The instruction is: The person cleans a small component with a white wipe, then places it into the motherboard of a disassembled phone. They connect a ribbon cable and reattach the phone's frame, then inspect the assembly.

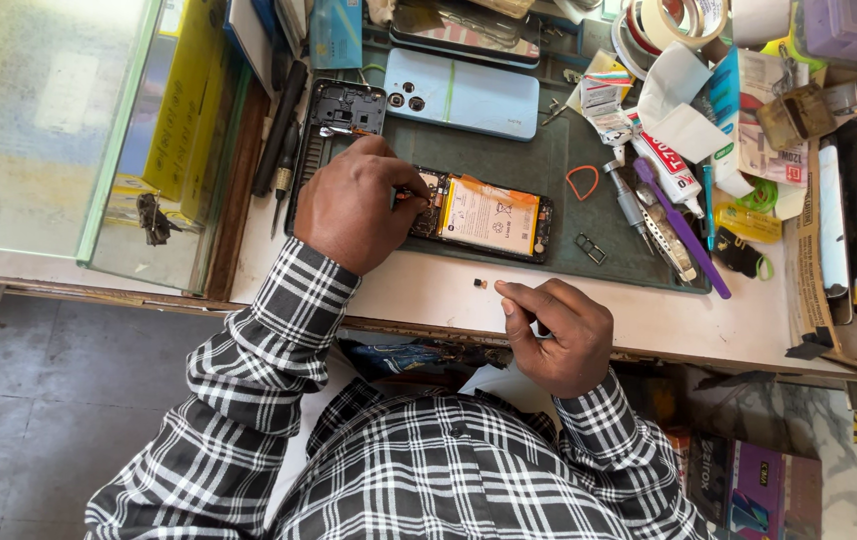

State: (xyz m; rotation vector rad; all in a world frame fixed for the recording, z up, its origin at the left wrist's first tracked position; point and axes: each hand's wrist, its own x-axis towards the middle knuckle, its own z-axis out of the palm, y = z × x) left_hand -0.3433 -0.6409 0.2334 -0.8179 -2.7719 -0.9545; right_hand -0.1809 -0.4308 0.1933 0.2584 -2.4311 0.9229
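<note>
Two hands are at work over a white bench (429, 292) seen from above. The left hand (354, 205) is curled around a thin tool with an orange grip (406, 195), its knuckles bent and its fingertips pressed together over the upper end of an opened black smartphone with an orange-and-white battery label (489, 217); what the tool's tip touches is hidden by the fingers. That phone lies flat on a dark green work mat (549, 165), long side running left to right, near the mat's front edge. The right hand (557, 333) rests at the bench's front edge, loosely curled with thumb and forefinger nearly closed; whether it grips anything cannot be told. Just left of its fingertips a tiny dark component (481, 284) lies on the bare white surface, apart from the hand.

Behind the left hand a black plastic phone frame (339, 115) lies on the mat, and beside it a pale blue phone back cover with two camera rings (462, 93). To the right of the opened phone sit a red loop of rubber band (582, 182), a small metal card tray (591, 248), a purple toothbrush (682, 228) and a white-and-red glue tube (667, 170). A glass-topped case (59, 130) stands at the left
</note>
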